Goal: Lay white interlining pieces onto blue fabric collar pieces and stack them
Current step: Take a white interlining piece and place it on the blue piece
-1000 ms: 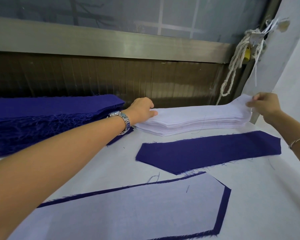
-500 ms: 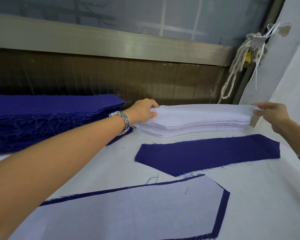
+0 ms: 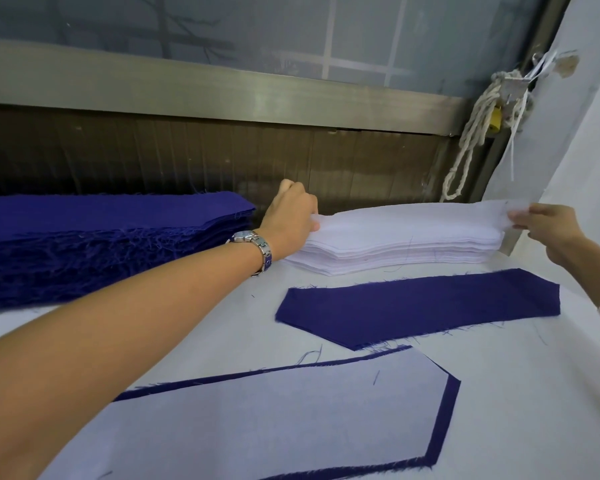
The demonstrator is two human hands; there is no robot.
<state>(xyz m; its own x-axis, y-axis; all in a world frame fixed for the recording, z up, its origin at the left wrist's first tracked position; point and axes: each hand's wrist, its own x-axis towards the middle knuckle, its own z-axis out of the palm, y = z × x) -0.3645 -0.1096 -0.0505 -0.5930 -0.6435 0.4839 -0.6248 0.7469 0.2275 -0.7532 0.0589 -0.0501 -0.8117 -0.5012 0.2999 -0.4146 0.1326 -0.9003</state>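
Note:
A stack of white interlining pieces (image 3: 395,252) lies at the back of the table. Its top white interlining piece (image 3: 413,220) is lifted off the stack. My left hand (image 3: 291,216) pinches that piece's left end and my right hand (image 3: 548,230) pinches its right end. In front of the stack a bare blue collar piece (image 3: 420,308) lies flat. Nearer to me another blue collar piece (image 3: 444,420) lies with a white interlining (image 3: 257,420) on top of it, a blue border showing around it.
A thick pile of frayed blue fabric pieces (image 3: 101,237) sits at the back left. The white table (image 3: 534,393) ends at a brown panel and a metal rail (image 3: 222,88). A knotted rope (image 3: 478,126) hangs at the right, beside a white wall.
Both hands have raised the top interlining piece off the white stack; its ends now hang between my fingers. The blue pieces have not moved.

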